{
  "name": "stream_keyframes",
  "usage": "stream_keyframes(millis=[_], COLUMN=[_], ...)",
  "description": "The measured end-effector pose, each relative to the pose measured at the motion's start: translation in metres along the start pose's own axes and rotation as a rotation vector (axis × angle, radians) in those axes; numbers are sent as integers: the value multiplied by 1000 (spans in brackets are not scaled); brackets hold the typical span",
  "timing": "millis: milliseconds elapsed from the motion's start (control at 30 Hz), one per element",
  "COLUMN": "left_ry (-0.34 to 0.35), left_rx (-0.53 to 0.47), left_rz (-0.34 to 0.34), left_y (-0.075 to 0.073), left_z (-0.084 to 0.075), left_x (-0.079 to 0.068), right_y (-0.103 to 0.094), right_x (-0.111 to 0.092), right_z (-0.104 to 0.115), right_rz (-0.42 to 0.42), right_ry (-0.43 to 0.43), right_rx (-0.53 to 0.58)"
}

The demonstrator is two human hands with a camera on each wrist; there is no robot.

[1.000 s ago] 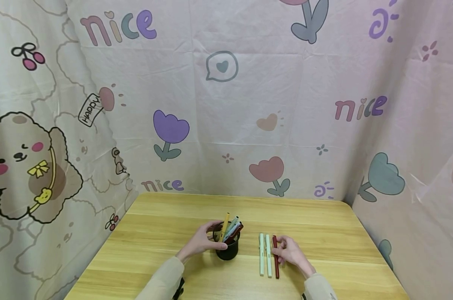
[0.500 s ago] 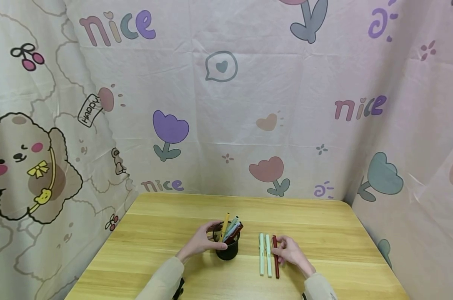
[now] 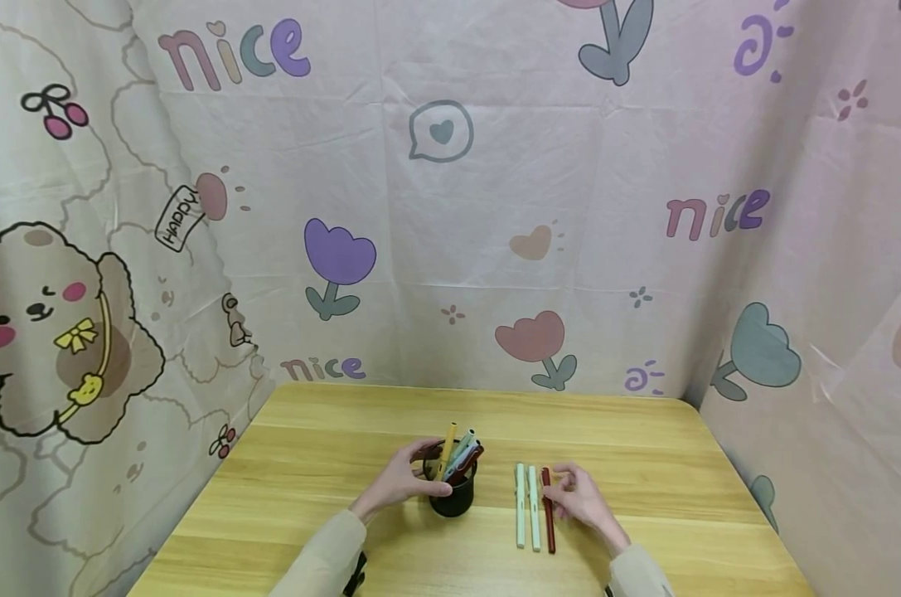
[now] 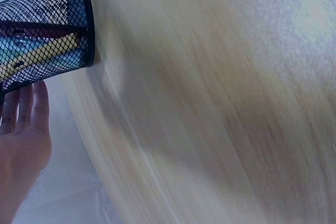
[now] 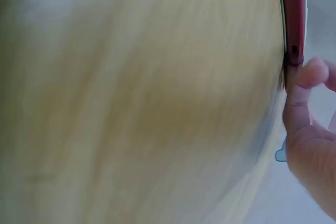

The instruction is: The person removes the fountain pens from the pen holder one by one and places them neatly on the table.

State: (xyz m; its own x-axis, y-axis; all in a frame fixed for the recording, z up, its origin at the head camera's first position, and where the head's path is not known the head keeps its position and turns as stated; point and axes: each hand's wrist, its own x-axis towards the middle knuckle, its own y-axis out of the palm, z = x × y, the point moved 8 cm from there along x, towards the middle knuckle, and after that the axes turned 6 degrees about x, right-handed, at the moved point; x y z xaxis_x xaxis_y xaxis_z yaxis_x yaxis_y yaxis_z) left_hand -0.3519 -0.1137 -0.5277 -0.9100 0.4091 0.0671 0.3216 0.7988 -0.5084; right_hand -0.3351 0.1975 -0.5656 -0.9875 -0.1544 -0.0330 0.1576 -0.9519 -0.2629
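Observation:
My left hand point(image 3: 404, 479) grips a black mesh pen holder point(image 3: 452, 502), thumb on the near side and fingers round the back. Several pens stand in it, including a yellow pen point(image 3: 447, 452) and a dark red one. In the left wrist view, the mesh pen holder point(image 4: 47, 35) appears sideways, with the left hand point(image 4: 23, 129) at its wall. My right hand point(image 3: 578, 497) is at a dark red pen point(image 3: 549, 522) on the table, fingers loosely bent and thumb near its upper half. The right wrist view shows the right hand point(image 5: 315, 135) beside the dark red pen point(image 5: 294, 19).
Two pale green pens, the outer one point(image 3: 520, 514) and the inner one point(image 3: 535, 518), lie parallel, left of the red pen. The wooden table point(image 3: 331, 414) ends at a printed cloth backdrop point(image 3: 450, 207), with similar cloth along both sides.
My right hand has eased slightly up and to the right, its fingers loosening at the dark red pen, which stays in place. The left hand and pen holder have not moved.

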Motion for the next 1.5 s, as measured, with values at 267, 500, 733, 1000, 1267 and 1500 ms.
stream_keyframes(millis=[267,500,733,1000,1267,1500], left_ry=[3,-2,5,12,24,29], left_rx=[13,7,-1,-7,-21,-11], left_rz=[2,2,3,7,4,-1], left_y=[0,0,-1,0,0,1], left_z=[-1,-1,-2,-2,-3,-3], left_x=[-1,0,1,2,2,3], right_y=[15,51,78,88,92,94], right_x=[0,6,16,23,27,29], right_z=[35,76,97,105,104,104], right_rz=[-42,58,49,5,-13,-5], right_ry=[-112,-305,-475,-438,-426,-409], right_rx=[83,75,-12,-14,-21,-23])
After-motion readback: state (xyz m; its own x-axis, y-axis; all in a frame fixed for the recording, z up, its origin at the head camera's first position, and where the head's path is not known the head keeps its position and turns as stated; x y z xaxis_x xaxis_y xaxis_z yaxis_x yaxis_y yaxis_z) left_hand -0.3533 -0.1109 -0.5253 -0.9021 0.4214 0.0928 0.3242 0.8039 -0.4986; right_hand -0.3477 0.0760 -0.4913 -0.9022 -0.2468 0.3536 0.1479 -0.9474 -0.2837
